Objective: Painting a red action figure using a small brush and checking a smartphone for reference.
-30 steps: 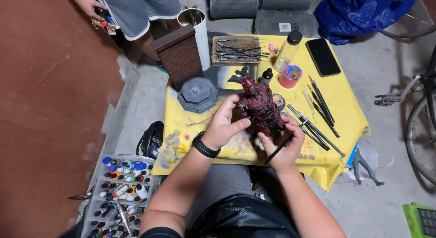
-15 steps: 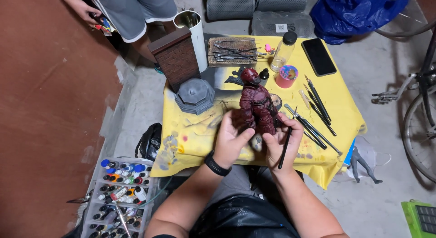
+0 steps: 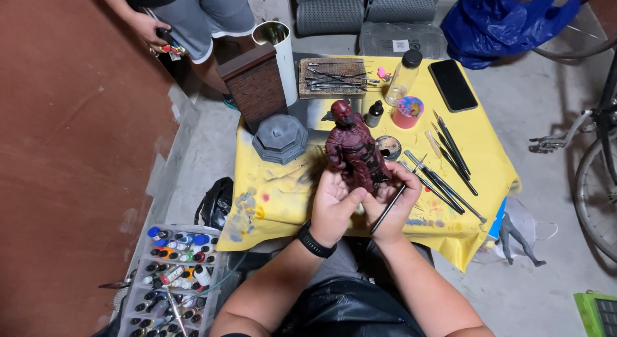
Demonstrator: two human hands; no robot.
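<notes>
A dark red figurine stands upright between my two hands over a yellow-covered table. My left hand, with a black wristband, cups its legs from the left. My right hand supports it from the right and also holds a thin black paintbrush slanting down towards me.
On the cloth lie several brushes, a black phone, a clear bottle, a small pink paint cup, a grey octagonal base and a brown brick-pattern block. A tray of paint bottles sits on the floor at left. Another person stands behind.
The figurine has been raised more upright and my hands have slid down to its legs. The view has shifted slightly.
</notes>
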